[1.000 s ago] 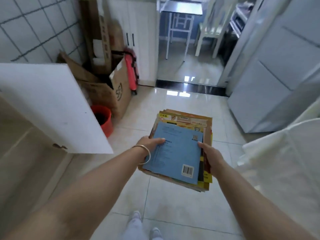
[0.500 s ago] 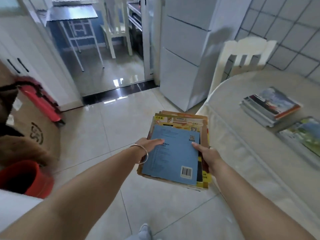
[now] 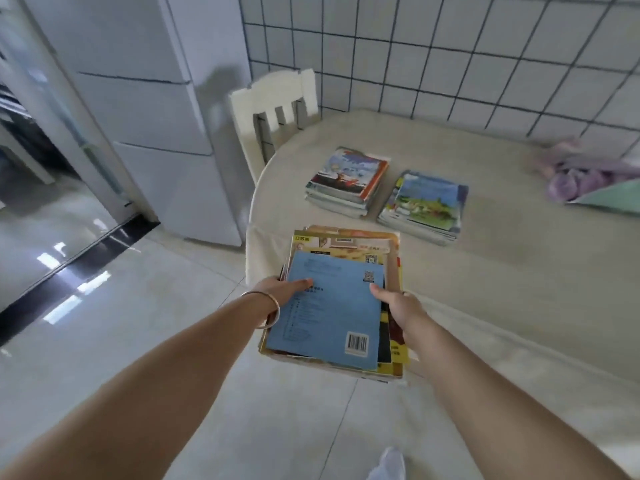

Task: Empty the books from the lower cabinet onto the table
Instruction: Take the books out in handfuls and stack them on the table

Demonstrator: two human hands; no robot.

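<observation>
I carry a stack of books [image 3: 332, 306] in both hands, a blue one with a barcode on top and yellow and orange covers beneath. My left hand [image 3: 284, 289] grips the stack's left edge, thumb on the blue cover. My right hand [image 3: 398, 304] grips the right edge, thumb on top. The stack hangs over the floor at the near left edge of the cream-covered table [image 3: 519, 278]. Two stacks of books lie on the table, one [image 3: 348, 181] at the left and one [image 3: 427, 206] to its right. The cabinet is out of view.
A white chair [image 3: 273, 109] stands at the table's far left end against a tiled wall. A white fridge [image 3: 156, 126] is to the left. Purple cloth [image 3: 575, 174] and a green sheet [image 3: 613, 199] lie at the table's right side. A doorway opens at the far left.
My view has swung right from the cabinet door and cardboard boxes to the table. The held stack has come up to the table's edge, both hands gripping as before.
</observation>
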